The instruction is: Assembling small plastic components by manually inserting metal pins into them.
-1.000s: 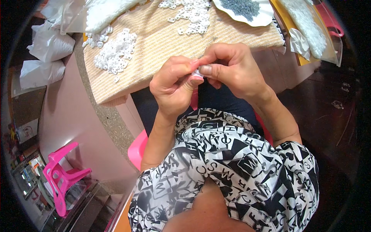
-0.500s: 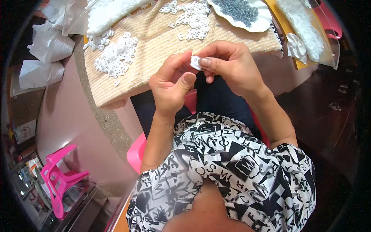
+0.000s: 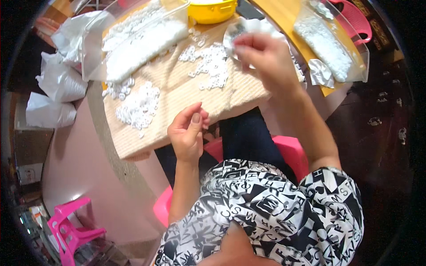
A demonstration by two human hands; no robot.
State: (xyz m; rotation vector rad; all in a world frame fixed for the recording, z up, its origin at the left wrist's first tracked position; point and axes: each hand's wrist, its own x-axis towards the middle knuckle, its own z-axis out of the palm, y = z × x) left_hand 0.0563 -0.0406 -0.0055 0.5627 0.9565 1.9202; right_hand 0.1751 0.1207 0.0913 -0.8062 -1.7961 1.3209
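My left hand (image 3: pixel 187 135) is held in front of the table's near edge, fingers curled in and thumb laid along them. Whatever it may hold is hidden. Reaching forward, my right hand (image 3: pixel 268 62) is over the near side of a white wavy-rimmed plate (image 3: pixel 274 29) of small dark grey metal pieces, and its fingertips are smeared by motion. Between the hands and the back of the table lies a loose spread of small white plastic parts (image 3: pixel 212 66). A second pile of white parts (image 3: pixel 140 105) sits at the left on the striped cloth (image 3: pixel 171 108).
A clear bin (image 3: pixel 91 55) full of white parts stands at the back left, near a yellow bowl (image 3: pixel 212 12). Another clear bin (image 3: pixel 364 62) and crumpled white paper (image 3: pixel 320 73) are at the right. White bags (image 3: pixel 51 111) and a pink stool (image 3: pixel 71 226) are at the left.
My hands have parted from around a small white plastic piece, which no longer shows. The right hand has moved forward to the plate; the left stays near the table edge. The view has shifted.
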